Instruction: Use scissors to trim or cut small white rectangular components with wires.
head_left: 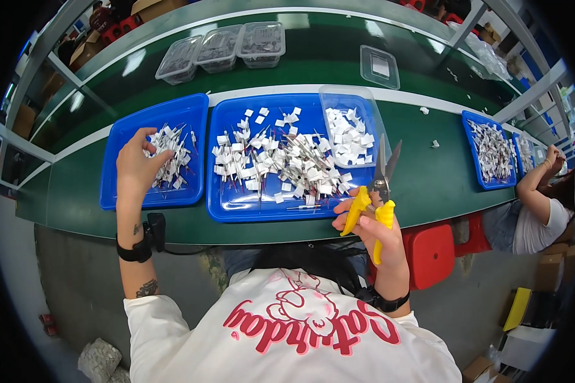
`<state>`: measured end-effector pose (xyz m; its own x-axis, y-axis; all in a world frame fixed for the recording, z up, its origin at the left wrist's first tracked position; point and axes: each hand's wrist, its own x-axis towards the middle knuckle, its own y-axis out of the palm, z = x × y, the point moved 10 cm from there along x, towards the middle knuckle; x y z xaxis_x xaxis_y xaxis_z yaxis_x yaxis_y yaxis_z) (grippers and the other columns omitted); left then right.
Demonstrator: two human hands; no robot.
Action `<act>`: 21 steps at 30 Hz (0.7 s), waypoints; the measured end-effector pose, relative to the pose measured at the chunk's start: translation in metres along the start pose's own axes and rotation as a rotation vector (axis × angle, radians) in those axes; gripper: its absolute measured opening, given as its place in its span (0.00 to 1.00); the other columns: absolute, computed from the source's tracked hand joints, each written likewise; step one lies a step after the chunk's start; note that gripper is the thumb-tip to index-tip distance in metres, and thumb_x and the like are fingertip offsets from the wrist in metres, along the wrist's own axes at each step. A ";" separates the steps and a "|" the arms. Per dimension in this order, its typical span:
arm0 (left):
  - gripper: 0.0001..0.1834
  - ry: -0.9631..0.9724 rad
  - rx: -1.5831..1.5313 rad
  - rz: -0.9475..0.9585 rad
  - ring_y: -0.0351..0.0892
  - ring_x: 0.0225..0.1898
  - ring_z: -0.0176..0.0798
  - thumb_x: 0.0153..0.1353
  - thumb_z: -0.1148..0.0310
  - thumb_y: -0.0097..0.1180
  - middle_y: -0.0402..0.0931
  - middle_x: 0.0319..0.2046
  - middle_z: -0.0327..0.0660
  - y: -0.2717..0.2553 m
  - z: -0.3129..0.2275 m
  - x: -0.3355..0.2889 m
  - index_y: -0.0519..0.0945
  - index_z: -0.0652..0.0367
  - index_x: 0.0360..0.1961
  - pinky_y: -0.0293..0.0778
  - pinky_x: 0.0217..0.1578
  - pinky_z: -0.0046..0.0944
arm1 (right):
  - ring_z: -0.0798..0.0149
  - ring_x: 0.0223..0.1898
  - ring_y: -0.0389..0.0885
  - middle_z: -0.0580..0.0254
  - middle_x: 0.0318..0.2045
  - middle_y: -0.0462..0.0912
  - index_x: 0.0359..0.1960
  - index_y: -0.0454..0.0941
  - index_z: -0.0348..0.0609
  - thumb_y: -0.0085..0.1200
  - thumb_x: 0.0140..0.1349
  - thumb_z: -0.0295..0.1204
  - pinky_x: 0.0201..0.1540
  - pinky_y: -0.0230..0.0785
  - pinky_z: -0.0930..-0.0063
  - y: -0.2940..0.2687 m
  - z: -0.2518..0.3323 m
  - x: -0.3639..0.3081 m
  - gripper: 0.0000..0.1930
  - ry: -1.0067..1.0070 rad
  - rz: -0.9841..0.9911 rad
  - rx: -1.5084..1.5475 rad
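– Please, what is carrying the things here?
– A green bench (428, 182). One blue tray (202, 137) stands below the left fingers (145, 132). A wider blue tray (262, 208) spans from their right side to the right fingers (343, 207).
– And farther from the fingers?
– Well to their right stands a third blue tray (485, 185). A white scrap (435, 144) lies nearer. Beyond, another green surface (322, 48) carries three clear boxes (262, 46) and one flat clear piece (379, 66).
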<state>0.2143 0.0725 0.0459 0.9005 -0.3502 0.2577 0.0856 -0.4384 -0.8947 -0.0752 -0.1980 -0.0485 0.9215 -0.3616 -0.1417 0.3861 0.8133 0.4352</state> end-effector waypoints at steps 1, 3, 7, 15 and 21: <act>0.15 0.004 -0.059 -0.049 0.73 0.28 0.34 0.47 0.71 0.67 0.75 0.26 0.38 0.001 -0.005 -0.002 0.82 0.59 0.38 0.68 0.30 0.33 | 0.58 0.42 0.79 0.46 0.43 0.77 0.57 0.62 0.35 0.52 0.55 0.29 0.46 0.70 0.66 -0.002 -0.001 -0.001 0.27 -0.002 -0.011 0.014; 0.15 0.146 -0.173 -0.047 0.73 0.28 0.35 0.47 0.71 0.68 0.75 0.26 0.38 0.013 -0.040 -0.010 0.81 0.59 0.38 0.69 0.31 0.33 | 0.58 0.41 0.80 0.46 0.43 0.76 0.57 0.62 0.34 0.52 0.55 0.29 0.46 0.70 0.67 -0.006 -0.005 -0.002 0.27 0.003 -0.021 0.026; 0.17 0.425 -0.267 0.322 0.75 0.33 0.40 0.43 0.71 0.69 0.77 0.30 0.40 0.054 -0.116 -0.045 0.81 0.59 0.37 0.70 0.36 0.37 | 0.66 0.28 0.74 0.56 0.29 0.75 0.50 0.66 0.36 0.52 0.61 0.29 0.32 0.67 0.74 -0.017 0.002 -0.006 0.17 -0.100 -0.117 0.015; 0.11 0.507 -0.249 0.370 0.72 0.37 0.45 0.42 0.75 0.68 0.74 0.29 0.40 0.101 -0.115 -0.064 0.81 0.58 0.30 0.69 0.41 0.40 | 0.66 0.33 0.70 0.60 0.34 0.70 0.51 0.63 0.43 0.50 0.65 0.33 0.39 0.65 0.67 -0.020 0.021 -0.004 0.16 -0.287 -0.062 0.333; 0.06 0.499 -0.554 0.258 0.77 0.39 0.42 0.44 0.78 0.64 0.81 0.32 0.41 0.067 -0.138 -0.068 0.79 0.61 0.25 0.71 0.41 0.37 | 0.65 0.39 0.73 0.57 0.39 0.73 0.51 0.63 0.42 0.52 0.60 0.25 0.45 0.67 0.68 0.019 0.029 0.007 0.18 -0.309 0.078 0.120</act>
<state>0.0998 -0.0468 0.0190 0.5536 -0.7698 0.3175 -0.4433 -0.5953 -0.6702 -0.0629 -0.1985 -0.0159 0.8846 -0.4364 0.1645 0.2903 0.7913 0.5382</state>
